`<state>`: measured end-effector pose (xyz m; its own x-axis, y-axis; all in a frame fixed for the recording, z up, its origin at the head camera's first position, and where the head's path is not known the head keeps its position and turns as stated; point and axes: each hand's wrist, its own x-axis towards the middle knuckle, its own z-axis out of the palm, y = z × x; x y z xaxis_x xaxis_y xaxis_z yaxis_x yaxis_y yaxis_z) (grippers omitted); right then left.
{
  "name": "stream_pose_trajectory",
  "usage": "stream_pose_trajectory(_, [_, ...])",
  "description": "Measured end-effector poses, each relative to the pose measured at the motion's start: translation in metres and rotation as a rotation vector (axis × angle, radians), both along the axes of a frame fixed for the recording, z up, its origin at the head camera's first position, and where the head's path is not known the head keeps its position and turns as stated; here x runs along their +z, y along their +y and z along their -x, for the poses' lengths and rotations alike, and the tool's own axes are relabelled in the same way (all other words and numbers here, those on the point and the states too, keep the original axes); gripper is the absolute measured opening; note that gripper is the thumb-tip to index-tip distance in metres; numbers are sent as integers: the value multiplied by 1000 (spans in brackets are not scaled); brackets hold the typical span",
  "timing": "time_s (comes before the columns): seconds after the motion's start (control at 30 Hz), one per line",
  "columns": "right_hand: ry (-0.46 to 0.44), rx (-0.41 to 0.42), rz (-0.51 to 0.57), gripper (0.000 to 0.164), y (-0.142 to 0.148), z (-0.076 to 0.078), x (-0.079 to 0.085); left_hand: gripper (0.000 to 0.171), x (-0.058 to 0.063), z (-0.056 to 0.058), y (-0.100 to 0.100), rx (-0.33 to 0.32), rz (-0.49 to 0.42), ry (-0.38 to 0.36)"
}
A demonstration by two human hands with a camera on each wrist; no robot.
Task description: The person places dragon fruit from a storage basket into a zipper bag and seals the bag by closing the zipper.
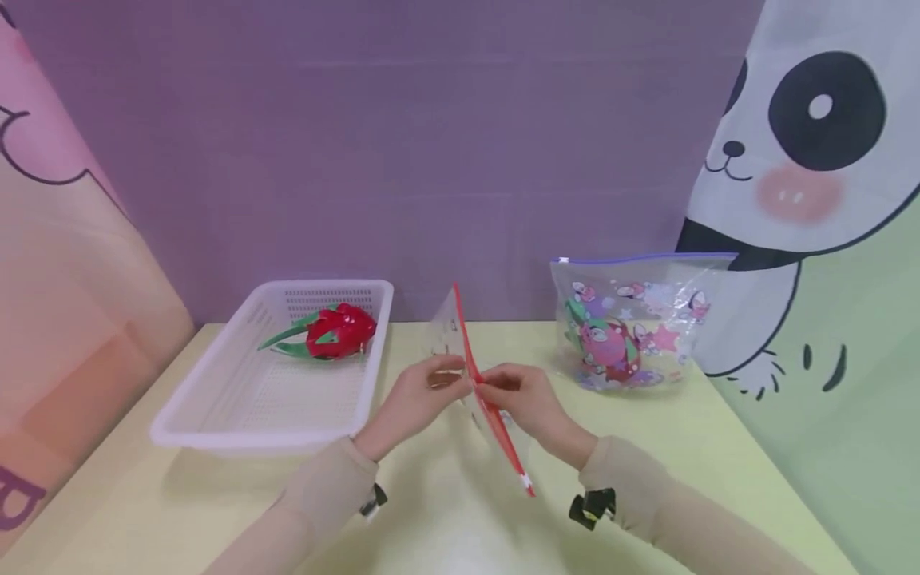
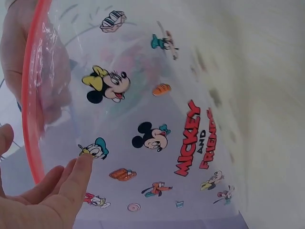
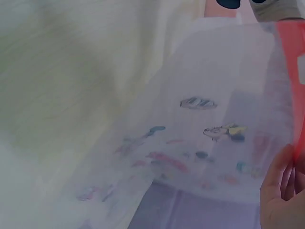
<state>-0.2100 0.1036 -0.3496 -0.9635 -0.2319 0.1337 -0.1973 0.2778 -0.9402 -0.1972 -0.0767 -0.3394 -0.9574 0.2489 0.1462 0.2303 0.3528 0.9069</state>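
Note:
A clear plastic zipper bag (image 2: 119, 129) with a red top strip stands on edge between my hands in the head view, printed with cartoon figures and "Mickey and Friends". My left hand (image 1: 420, 395) pinches the bag near the middle of its red strip (image 1: 465, 339). From the other side, my right hand (image 1: 530, 399) pinches that same strip with thumb and fingertips. The white slider (image 1: 526, 481) sits at the strip's near end. In the left wrist view, the left fingers (image 2: 71, 191) lie along the printed face. The right fingers (image 3: 276, 176) show at the strip in the right wrist view.
On the left of the yellow table (image 1: 431, 535) stands a white plastic basket (image 1: 251, 441) holding a shiny red object (image 1: 341, 331) with green leaf-like strips. At the right, a clear bag (image 1: 676, 291) with a purple zipper stands upright, a red and green item inside. A purple backdrop hangs behind.

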Motion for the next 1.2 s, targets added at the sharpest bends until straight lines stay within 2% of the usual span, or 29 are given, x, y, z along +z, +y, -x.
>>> stream_pose_trajectory(0.13, [68, 2, -3, 19, -11, 2, 4, 40, 9, 5, 5, 3, -36, 15])
stream_pose_trajectory(0.17, [79, 4, -4, 19, -13, 2, 6, 38, 6, 10, 5, 11, -45, 22])
stream_pose_trajectory(0.27, [86, -9, 5, 18, -16, 4, 11, 28, 11, 19, 3, 38, -41, 43])
stream_pose_trajectory(0.37, [105, -42, 9, 15, -16, 8, 18, 24, 23, 32, -3, 92, 76, 109])
stream_pose_trajectory(0.5, [101, -120, 16, 14, -10, 15, 36, 22, 45, 50, -15, 162, 278, 239])
stream_pose_trajectory(0.6, [114, -192, -19, 15, 4, 21, 47, 19, 55, 55, -28, 187, 327, 280])
stream_pose_trajectory(0.7, [145, -260, -92, 15, 26, 26, 54, 14, 55, 56, -42, 205, 345, 295])
stream_pose_trajectory(0.9, [220, -366, -244, 12, 58, 32, 60, 7, 45, 54, -66, 250, 335, 231])
stream_pose_trajectory(1.07, [259, -364, -285, 12, 63, 35, 63, 6, 43, 51, -68, 269, 306, 232])
stream_pose_trajectory(1.2, [224, -366, -272, 14, 67, 38, 60, 6, 42, 48, -65, 272, 310, 227])
